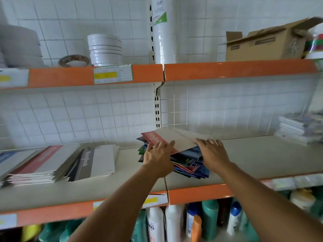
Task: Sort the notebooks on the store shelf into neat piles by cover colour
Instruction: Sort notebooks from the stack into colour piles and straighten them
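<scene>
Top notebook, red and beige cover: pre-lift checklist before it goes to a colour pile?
1. Left hand on the top notebook: ok, fingers on its red edge.
2. Right hand contact: ok, resting on the beige right edge.
3. Firm grip: cannot tell, fingertips under the cover are hidden.
4. Mixed stack beneath is stable: not ok, blue, green and red covers are fanned out, askew.
5. Matching destination: ok, red and beige covers sit in the left pile.
6. Bare shelf to the right: ok.
</scene>
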{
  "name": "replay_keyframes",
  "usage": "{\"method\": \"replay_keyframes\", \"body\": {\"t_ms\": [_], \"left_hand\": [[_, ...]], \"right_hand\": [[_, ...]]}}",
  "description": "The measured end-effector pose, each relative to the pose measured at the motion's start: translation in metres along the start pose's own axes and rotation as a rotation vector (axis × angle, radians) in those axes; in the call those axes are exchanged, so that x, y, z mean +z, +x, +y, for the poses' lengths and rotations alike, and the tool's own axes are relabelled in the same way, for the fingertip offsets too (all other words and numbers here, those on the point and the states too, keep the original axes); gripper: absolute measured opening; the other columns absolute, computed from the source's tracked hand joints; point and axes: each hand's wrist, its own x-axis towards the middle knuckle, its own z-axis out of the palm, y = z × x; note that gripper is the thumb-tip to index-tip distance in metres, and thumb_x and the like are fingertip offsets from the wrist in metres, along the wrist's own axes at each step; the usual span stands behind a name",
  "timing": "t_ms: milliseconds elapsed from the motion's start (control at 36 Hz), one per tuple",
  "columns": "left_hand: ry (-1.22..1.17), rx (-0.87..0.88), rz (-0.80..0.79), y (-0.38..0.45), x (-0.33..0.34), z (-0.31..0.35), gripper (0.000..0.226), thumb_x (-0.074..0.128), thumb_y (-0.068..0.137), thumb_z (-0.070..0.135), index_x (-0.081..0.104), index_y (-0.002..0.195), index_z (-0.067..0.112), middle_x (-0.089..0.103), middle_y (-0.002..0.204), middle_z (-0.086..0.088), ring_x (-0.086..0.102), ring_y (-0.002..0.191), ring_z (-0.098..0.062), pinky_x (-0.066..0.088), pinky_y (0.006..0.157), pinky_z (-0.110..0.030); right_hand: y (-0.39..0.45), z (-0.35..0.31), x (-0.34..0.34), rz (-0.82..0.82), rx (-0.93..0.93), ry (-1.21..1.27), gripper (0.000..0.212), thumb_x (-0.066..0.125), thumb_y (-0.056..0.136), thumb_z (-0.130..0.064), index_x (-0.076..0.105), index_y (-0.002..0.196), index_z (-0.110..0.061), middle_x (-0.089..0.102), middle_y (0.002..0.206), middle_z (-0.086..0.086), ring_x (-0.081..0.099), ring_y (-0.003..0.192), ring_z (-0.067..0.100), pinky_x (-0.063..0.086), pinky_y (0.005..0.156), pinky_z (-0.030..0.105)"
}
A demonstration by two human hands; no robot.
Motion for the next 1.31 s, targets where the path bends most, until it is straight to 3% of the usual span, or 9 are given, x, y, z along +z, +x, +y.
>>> {"method": "replay_keyframes", "body": {"t_ms": [83,250,389,556,694,833,1028,1167,1306], "left_hand": [[0.075,-0.027,0.035,0.000,0.000,0.000,0.072,0.056,0.089,0.032,0.015,0.148,0.030,0.033,0.144,-0.008,0.035,0.134,-0.028,0.015,0.115,-0.047],[0.187,-0.056,0.107,0.006,0.000,0.000,0.036,0.050,0.094,0.031,0.050,0.129,0.022,0.043,0.133,-0.008,0.041,0.126,-0.025,0.028,0.111,-0.039],[0.151,-0.064,0.097,0.007,-0.002,0.003,0.029,0.055,0.093,0.020,0.049,0.121,0.018,0.058,0.118,-0.004,0.056,0.107,-0.021,0.047,0.082,-0.033],[0.140,-0.051,0.109,0.003,0.000,0.000,0.034,0.050,0.096,0.016,0.040,0.128,0.019,0.055,0.118,-0.005,0.059,0.104,-0.025,0.052,0.081,-0.036],[0.108,-0.068,0.166,-0.005,-0.002,-0.007,0.039,0.045,0.095,0.006,0.043,0.130,0.022,0.057,0.120,-0.003,0.059,0.105,-0.024,0.052,0.079,-0.035],[0.063,-0.076,0.199,-0.019,-0.003,-0.017,0.051,0.040,0.094,0.003,0.036,0.141,0.024,0.049,0.138,0.000,0.052,0.119,-0.023,0.048,0.088,-0.036],[0.001,-0.146,0.201,-0.056,-0.005,-0.027,0.056,0.031,0.099,0.005,0.028,0.149,0.029,0.028,0.156,0.003,0.029,0.142,-0.019,0.036,0.106,-0.035],[-0.013,-0.174,0.229,-0.079,-0.007,-0.047,0.056,0.030,0.100,0.008,0.026,0.149,0.032,0.025,0.156,0.005,0.025,0.143,-0.017,0.031,0.109,-0.031],[-0.089,-0.179,0.338,-0.105,-0.016,-0.074,0.055,0.026,0.090,0.006,0.051,0.138,0.019,0.045,0.144,-0.009,0.043,0.133,-0.033,0.041,0.102,-0.042]], "right_hand": [[-0.001,-0.003,0.000,0.027,0.002,-0.020,0.073,0.059,0.088,-0.012,0.019,0.149,-0.016,0.042,0.145,0.001,0.034,0.135,0.022,0.017,0.116,0.043],[-0.004,-0.003,-0.002,0.096,-0.056,-0.108,0.058,0.055,0.089,-0.008,0.036,0.143,-0.018,0.043,0.135,0.002,0.037,0.129,0.023,0.015,0.116,0.041],[-0.006,0.006,0.001,0.155,-0.118,-0.125,0.043,0.055,0.086,-0.004,0.056,0.127,-0.017,0.052,0.122,0.002,0.043,0.121,0.025,0.019,0.114,0.040],[-0.006,0.012,-0.001,0.274,-0.220,-0.057,0.044,0.080,0.039,0.009,0.064,0.074,-0.013,0.066,0.086,0.002,0.063,0.081,0.025,0.054,0.080,0.037],[-0.017,0.011,-0.014,0.107,-0.206,0.016,0.044,0.055,0.080,0.010,0.048,0.119,-0.009,0.053,0.126,0.005,0.051,0.113,0.020,0.042,0.086,0.027],[-0.024,0.012,-0.018,0.026,-0.253,-0.052,0.078,0.046,0.082,0.012,0.019,0.149,-0.019,0.039,0.146,0.002,0.046,0.122,0.020,0.044,0.090,0.030],[-0.023,0.002,-0.024,0.113,-0.323,-0.076,0.082,0.040,0.088,0.008,0.003,0.154,-0.022,0.040,0.146,0.003,0.040,0.125,0.022,0.035,0.103,0.033],[-0.022,-0.022,-0.036,0.107,-0.339,-0.027,0.089,0.037,0.087,0.016,-0.009,0.152,-0.026,0.014,0.160,0.006,0.023,0.144,0.023,0.022,0.117,0.033],[-0.026,-0.054,-0.050,0.095,-0.362,-0.015,0.091,0.041,0.087,0.014,-0.006,0.152,-0.029,0.014,0.159,0.004,0.031,0.138,0.023,0.047,0.099,0.034]]}}
